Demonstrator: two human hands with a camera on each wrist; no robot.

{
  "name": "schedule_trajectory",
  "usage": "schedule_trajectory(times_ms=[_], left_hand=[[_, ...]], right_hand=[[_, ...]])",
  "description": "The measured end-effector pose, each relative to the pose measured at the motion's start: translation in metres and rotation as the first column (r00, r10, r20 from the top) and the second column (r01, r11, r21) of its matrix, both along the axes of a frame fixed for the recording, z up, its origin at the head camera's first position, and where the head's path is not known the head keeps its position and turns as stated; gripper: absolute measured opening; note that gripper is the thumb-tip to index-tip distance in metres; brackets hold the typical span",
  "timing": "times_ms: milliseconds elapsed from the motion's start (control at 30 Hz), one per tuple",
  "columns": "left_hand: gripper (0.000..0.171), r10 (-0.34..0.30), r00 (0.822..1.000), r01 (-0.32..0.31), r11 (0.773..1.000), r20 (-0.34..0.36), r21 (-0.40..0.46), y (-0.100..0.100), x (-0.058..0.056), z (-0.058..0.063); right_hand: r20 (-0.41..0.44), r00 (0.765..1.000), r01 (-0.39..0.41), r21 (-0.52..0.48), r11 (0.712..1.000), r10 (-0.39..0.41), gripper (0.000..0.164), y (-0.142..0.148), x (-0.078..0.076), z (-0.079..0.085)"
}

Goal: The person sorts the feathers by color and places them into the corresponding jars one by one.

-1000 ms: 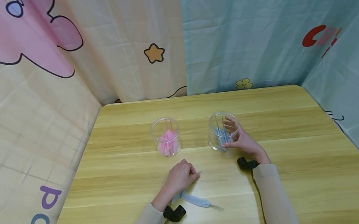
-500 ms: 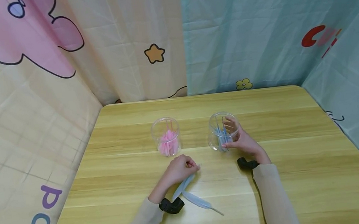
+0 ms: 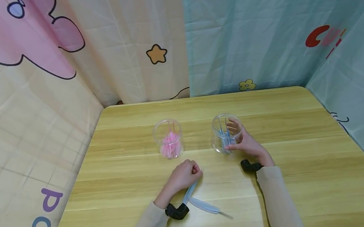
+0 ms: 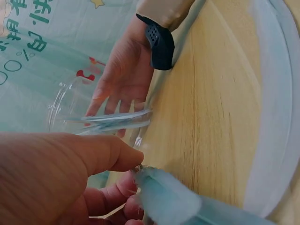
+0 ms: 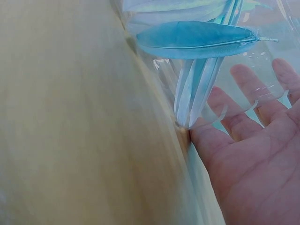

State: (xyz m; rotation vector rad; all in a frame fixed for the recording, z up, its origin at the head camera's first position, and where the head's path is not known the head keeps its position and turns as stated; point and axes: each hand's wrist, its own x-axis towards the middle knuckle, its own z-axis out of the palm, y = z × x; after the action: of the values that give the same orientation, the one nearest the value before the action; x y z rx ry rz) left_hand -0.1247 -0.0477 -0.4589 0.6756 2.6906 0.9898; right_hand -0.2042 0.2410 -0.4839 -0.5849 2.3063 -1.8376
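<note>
My left hand (image 3: 185, 174) pinches a light blue feather (image 4: 168, 197) by its quill end, between thumb and fingertips. The vane (image 3: 191, 191) slants down toward my wrist, partly hidden behind it. A second blue feather (image 3: 205, 205) lies on the table beside it, quill pointing right and toward me. Farther off, my right hand (image 3: 246, 143) holds a clear plastic cup (image 3: 216, 143), thumb and fingers spread around its right side. Several blue feathers (image 5: 197, 40) stand in that cup with quills up.
A matching clear cup (image 3: 157, 134) with several pink feathers (image 3: 171, 146) stands to the left of the held one. Both cups are on the wooden table (image 3: 129, 119). Printed curtains (image 3: 121, 42) hang along its back and sides.
My left hand has moved a little away from me, then slightly back, still pinching its feather. The feather on the table has shifted slightly right and nearer. My right hand stays on the cup.
</note>
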Motion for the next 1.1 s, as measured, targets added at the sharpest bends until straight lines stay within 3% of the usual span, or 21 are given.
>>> schedule_trajectory(times_ms=[167, 300, 467, 567, 633, 700, 767, 833, 933, 967, 1033, 1100], left_hand=[[0.014, 0.007, 0.999, -0.007, 1.0, -0.032, -0.006, 0.0, 0.0, -0.001], [0.013, 0.02, 0.999, -0.019, 0.999, -0.032, 0.043, 0.0, -0.002, 0.004], [0.011, 0.043, 0.999, -0.042, 0.98, -0.004, 0.192, 0.001, -0.012, 0.019], [0.013, 0.055, 0.998, -0.064, 0.937, 0.036, 0.343, 0.004, -0.022, 0.039], [0.014, 0.059, 0.996, -0.083, 0.884, 0.067, 0.461, 0.007, -0.03, 0.055], [0.016, 0.057, 0.994, -0.101, 0.807, 0.093, 0.583, 0.01, -0.039, 0.071], [0.016, 0.061, 0.991, -0.126, 0.695, 0.117, 0.708, 0.013, -0.049, 0.085], [0.011, 0.087, 0.987, -0.162, 0.566, 0.136, 0.808, 0.018, -0.061, 0.096], [0.005, 0.127, 0.975, -0.214, 0.364, 0.18, 0.906, 0.03, -0.079, 0.105], [0.008, 0.135, 0.973, -0.223, 0.316, 0.188, 0.922, 0.035, -0.084, 0.106], [0.011, 0.142, 0.969, -0.234, 0.253, 0.203, 0.939, 0.046, -0.093, 0.104], [0.01, 0.143, 0.97, -0.226, 0.238, 0.197, 0.944, 0.058, -0.098, 0.1]], right_hand=[[0.001, 1.0, -0.012, -0.007, 1.0, 0.012, 0.101, -0.003, 0.004, 0.009], [0.008, 1.0, -0.021, -0.008, 1.0, 0.021, 0.1, -0.007, 0.01, 0.022], [0.011, 1.0, -0.021, -0.01, 1.0, 0.021, 0.1, -0.008, 0.012, 0.026], [0.007, 1.0, -0.018, -0.014, 1.0, 0.018, 0.099, -0.008, 0.012, 0.025], [0.007, 1.0, -0.013, -0.01, 1.0, 0.013, 0.099, -0.008, 0.012, 0.024], [0.008, 1.0, -0.009, -0.014, 1.0, 0.009, 0.099, -0.007, 0.012, 0.024], [0.009, 1.0, -0.012, -0.019, 1.0, 0.012, 0.099, -0.007, 0.012, 0.024], [0.01, 1.0, -0.015, -0.025, 1.0, 0.015, 0.099, -0.007, 0.012, 0.024], [0.001, 1.0, -0.02, -0.037, 0.999, 0.02, 0.099, -0.005, 0.009, 0.017], [-0.001, 1.0, -0.017, -0.039, 0.999, 0.017, 0.099, -0.004, 0.008, 0.014], [-0.005, 1.0, -0.015, -0.036, 0.999, 0.015, 0.1, -0.001, 0.004, 0.006], [0.002, 1.0, -0.01, -0.037, 0.999, 0.01, 0.1, 0.001, 0.0, -0.001]])
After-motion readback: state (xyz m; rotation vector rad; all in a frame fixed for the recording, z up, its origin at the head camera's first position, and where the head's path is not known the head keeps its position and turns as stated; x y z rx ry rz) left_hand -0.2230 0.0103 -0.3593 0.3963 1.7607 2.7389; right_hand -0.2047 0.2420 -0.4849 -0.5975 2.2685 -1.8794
